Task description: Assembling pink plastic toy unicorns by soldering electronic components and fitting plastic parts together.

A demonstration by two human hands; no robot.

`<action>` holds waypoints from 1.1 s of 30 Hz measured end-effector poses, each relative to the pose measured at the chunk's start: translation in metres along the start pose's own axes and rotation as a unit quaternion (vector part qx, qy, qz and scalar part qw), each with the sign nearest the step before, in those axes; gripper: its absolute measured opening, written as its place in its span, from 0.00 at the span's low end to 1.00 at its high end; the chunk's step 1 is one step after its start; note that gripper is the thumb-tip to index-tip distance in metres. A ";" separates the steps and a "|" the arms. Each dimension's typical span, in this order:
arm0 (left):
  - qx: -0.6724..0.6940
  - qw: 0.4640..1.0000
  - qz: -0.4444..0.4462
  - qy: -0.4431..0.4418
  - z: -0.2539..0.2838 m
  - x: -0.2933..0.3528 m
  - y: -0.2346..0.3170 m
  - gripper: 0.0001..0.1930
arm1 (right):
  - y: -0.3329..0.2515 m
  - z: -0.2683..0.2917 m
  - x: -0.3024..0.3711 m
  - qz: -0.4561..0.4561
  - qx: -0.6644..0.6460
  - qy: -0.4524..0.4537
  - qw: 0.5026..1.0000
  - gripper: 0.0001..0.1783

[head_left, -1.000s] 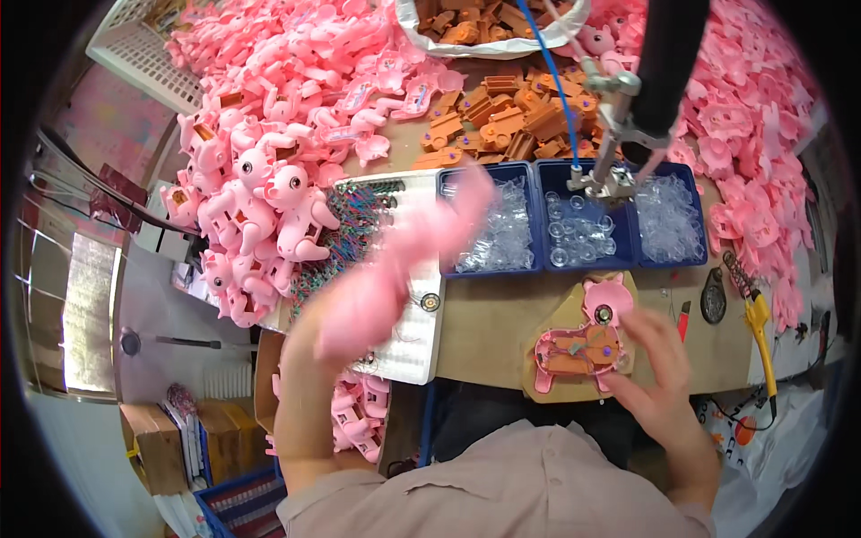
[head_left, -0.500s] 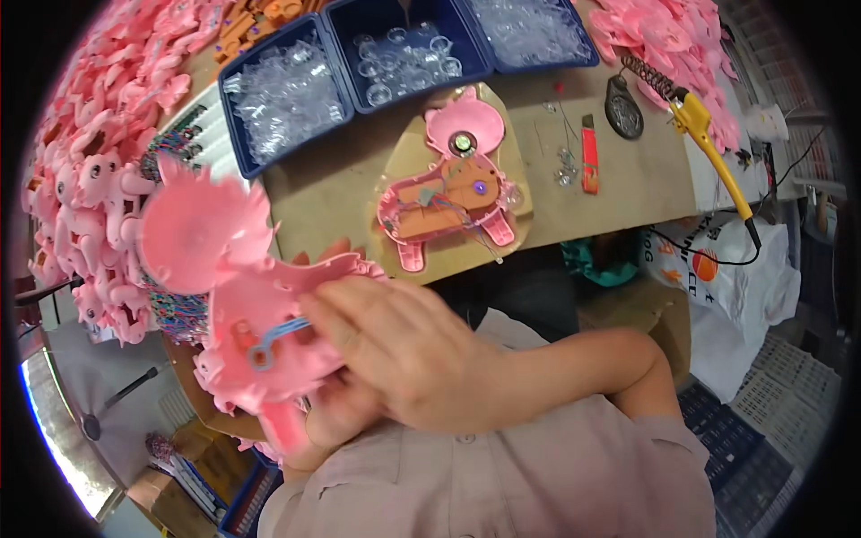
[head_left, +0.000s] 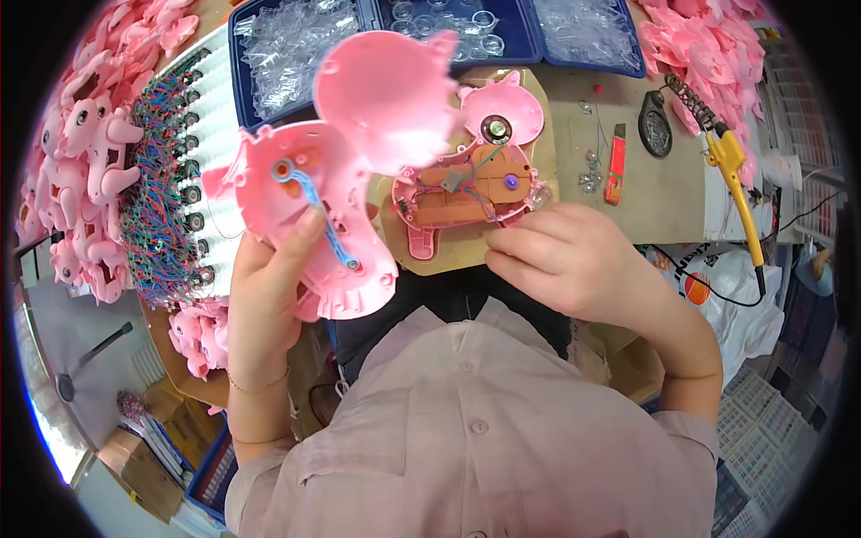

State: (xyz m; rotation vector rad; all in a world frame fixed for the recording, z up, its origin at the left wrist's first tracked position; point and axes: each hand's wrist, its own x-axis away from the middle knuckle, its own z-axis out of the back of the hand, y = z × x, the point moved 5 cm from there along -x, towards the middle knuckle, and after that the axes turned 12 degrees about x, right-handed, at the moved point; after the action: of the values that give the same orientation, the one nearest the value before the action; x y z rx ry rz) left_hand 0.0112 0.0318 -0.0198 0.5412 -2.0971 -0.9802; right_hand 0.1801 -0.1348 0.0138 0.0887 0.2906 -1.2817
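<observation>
My left hand holds a pink plastic toy shell half up above the table's near edge, its hollow inside facing me. Along the inside of this shell lies a blue link arm with a ring at each end, and my left thumb presses on it. The matching body half lies on a tan board, with a brown plastic housing, wires and a round speaker in its head. My right hand is closed at that half's lower right edge, covering a leg; what its fingertips grip is hidden.
Blue bins of clear plastic parts line the back. Wired round parts and pink toy bodies crowd the left. To the right are a red cutter, a black oval object and a yellow soldering iron with its cord.
The held shell has turned and moved right, partly overlapping the board. My right hand has left it and moved right to the body half on the board.
</observation>
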 end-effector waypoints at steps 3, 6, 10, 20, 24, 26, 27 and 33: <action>-0.017 1.000 -0.011 -0.004 -0.009 -0.010 -0.003 0.15 | 0.013 -0.008 -0.013 -0.066 -0.137 -0.006 0.988 0.11; 0.056 0.998 -0.004 0.005 -0.019 -0.024 -0.009 0.15 | 0.022 -0.015 -0.020 -0.176 -0.241 0.010 0.954 0.08; -0.077 0.994 -0.065 -0.048 -0.042 -0.029 -0.014 0.14 | 0.024 -0.022 -0.008 -0.240 -0.318 0.060 0.915 0.05; -0.271 0.937 -0.214 -0.054 -0.065 -0.010 -0.021 0.18 | 0.008 -0.009 -0.033 -0.300 -0.128 0.184 0.927 0.11; -0.196 0.949 -0.245 -0.036 -0.064 -0.011 -0.028 0.17 | 0.006 -0.012 -0.032 -0.307 -0.073 0.193 0.929 0.14; -0.236 0.940 -0.238 -0.066 -0.061 -0.010 -0.032 0.17 | 0.005 -0.013 -0.031 -0.310 -0.070 0.195 0.928 0.13; -0.237 0.940 -0.237 -0.069 -0.060 -0.010 -0.032 0.17 | 0.006 -0.013 -0.030 -0.326 -0.063 0.200 0.922 0.13; -0.281 0.928 -0.234 -0.069 -0.061 -0.008 -0.035 0.16 | 0.006 -0.009 -0.030 -0.333 -0.065 0.190 0.921 0.11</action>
State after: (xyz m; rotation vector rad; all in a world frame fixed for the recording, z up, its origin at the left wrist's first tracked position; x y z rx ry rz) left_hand 0.0653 -0.0129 -0.0247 0.6949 -1.7030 -1.8619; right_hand 0.1770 -0.1027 0.0123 0.1320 0.7897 -1.9182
